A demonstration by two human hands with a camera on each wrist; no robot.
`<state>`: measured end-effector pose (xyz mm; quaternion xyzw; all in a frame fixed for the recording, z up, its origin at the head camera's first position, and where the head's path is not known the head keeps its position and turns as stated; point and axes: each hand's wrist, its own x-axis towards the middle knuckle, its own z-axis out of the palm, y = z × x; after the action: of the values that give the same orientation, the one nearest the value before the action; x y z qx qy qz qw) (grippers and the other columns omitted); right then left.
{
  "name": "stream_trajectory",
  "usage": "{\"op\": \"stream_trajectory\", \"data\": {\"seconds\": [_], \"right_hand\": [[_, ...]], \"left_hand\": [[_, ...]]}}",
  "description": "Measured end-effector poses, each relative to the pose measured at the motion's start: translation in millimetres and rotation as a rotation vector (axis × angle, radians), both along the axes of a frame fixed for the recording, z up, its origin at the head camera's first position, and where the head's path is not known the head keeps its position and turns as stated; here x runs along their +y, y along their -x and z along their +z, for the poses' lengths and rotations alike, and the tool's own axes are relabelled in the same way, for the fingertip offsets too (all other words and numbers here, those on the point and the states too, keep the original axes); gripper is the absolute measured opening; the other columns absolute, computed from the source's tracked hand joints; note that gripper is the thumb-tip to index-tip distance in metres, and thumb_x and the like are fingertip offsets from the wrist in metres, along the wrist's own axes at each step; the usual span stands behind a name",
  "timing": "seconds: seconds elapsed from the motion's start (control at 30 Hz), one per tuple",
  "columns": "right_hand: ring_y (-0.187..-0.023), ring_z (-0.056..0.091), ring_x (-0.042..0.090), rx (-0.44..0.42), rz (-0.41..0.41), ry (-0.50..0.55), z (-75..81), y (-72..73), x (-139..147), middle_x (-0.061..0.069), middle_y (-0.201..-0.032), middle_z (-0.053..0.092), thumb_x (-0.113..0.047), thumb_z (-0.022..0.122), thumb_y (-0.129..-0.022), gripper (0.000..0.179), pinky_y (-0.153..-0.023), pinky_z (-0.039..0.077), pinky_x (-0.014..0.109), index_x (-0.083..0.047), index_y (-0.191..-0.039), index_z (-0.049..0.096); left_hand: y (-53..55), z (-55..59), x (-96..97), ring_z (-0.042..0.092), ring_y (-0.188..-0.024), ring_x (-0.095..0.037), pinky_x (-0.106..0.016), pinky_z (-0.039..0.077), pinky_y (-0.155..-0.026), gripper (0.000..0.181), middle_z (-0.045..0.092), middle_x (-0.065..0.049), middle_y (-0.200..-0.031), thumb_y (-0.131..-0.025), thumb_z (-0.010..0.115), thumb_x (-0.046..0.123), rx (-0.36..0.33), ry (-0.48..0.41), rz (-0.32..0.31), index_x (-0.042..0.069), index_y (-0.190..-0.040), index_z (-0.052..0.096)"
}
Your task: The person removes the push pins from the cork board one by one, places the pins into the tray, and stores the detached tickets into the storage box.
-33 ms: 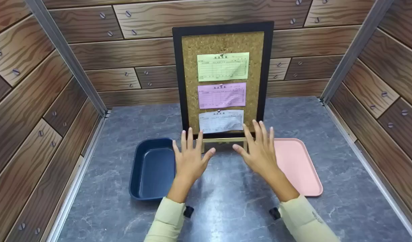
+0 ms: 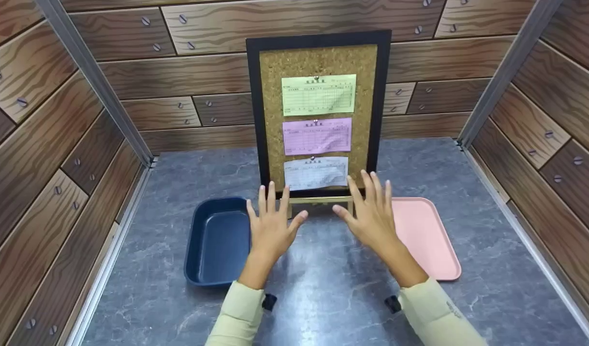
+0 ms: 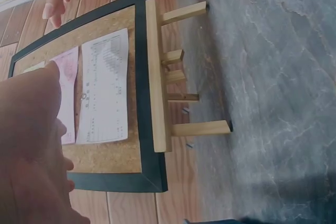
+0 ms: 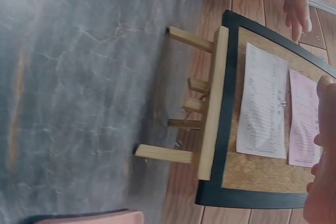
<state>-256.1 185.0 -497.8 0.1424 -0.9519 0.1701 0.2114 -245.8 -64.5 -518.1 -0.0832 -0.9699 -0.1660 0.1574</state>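
Note:
My left hand (image 2: 273,230) hovers with spread fingers beside the dark blue tray (image 2: 217,245), holding nothing. On the other side my right hand (image 2: 373,221) is likewise spread and bare, overlapping the pink tray (image 2: 426,240) in the head view. Between and beyond them a black-framed cork board (image 2: 270,96) leans on a small wooden easel (image 3: 155,77). Pinned to the cork, one above another, are a green slip (image 2: 318,95), a purple slip (image 2: 317,136) and a white slip (image 2: 316,173). Each has a metal pushpin at its top edge.
The grey marbled table (image 2: 323,307) is bounded by wood-patterned walls (image 2: 188,77) at the back and both sides. Metal rails (image 2: 106,264) run along the side edges. The blue tray has raised walls, while the pink one is shallow.

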Motion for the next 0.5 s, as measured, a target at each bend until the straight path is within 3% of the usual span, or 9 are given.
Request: {"op": "stream_trajectory", "data": {"seconds": [0.1, 0.17, 0.3, 0.4, 0.5], "right_hand": [[-0.149, 0.025, 0.037, 0.049, 0.012, 0.043, 4.3, 2.5, -0.5, 0.018, -0.157, 0.035, -0.052, 0.059, -0.097, 0.071, -0.124, 0.011, 0.056, -0.011, -0.152, 0.044], [-0.14, 0.041, 0.036, 0.107, 0.027, 0.097, 11.5, 5.6, -1.1, 0.016, -0.147, 0.05, -0.046, 0.063, -0.096, 0.063, -0.119, 0.027, 0.054, -0.009, -0.146, 0.051], [-0.115, 0.063, 0.032, 0.196, 0.051, 0.185, 30.7, 14.8, -4.0, 0.011, -0.125, 0.068, -0.037, 0.067, -0.096, 0.05, -0.092, 0.053, 0.049, -0.008, -0.136, 0.062], [-0.099, 0.068, 0.03, 0.247, 0.064, 0.218, 46.0, 26.0, -7.4, 0.009, -0.114, 0.073, -0.033, 0.069, -0.095, 0.042, -0.073, 0.056, 0.048, -0.009, -0.13, 0.067], [-0.092, 0.067, 0.029, 0.288, 0.078, 0.238, 60.0, 37.9, -11.4, 0.008, -0.108, 0.074, -0.03, 0.07, -0.095, 0.035, -0.068, 0.056, 0.046, -0.009, -0.123, 0.07]], "left_hand": [[1.9, 4.8, 0.2, 0.018, -0.154, -0.035, -0.064, 0.018, -0.12, 0.078, 0.024, -0.013, -0.166, -0.099, 0.04, 0.068, 0.043, -0.024, -0.007, 0.019, -0.159, 0.032], [5.6, 11.5, 0.9, 0.03, -0.148, -0.034, -0.059, 0.028, -0.118, 0.07, 0.036, -0.013, -0.16, -0.1, 0.049, 0.058, 0.091, -0.07, -0.019, 0.015, -0.155, 0.039], [19.1, 28.9, 1.6, 0.048, -0.136, -0.031, -0.05, 0.043, -0.11, 0.055, 0.053, -0.01, -0.148, -0.1, 0.061, 0.041, 0.124, -0.239, -0.061, 0.012, -0.146, 0.051], [33.4, 44.2, 1.9, 0.054, -0.13, -0.027, -0.047, 0.046, -0.107, 0.05, 0.059, -0.007, -0.141, -0.099, 0.064, 0.034, 0.102, -0.387, -0.078, 0.013, -0.143, 0.056], [49.3, 58.3, 3.3, 0.059, -0.123, -0.025, -0.045, 0.048, -0.104, 0.047, 0.063, -0.007, -0.133, -0.098, 0.066, 0.029, 0.089, -0.516, -0.093, 0.011, -0.14, 0.058]]}}
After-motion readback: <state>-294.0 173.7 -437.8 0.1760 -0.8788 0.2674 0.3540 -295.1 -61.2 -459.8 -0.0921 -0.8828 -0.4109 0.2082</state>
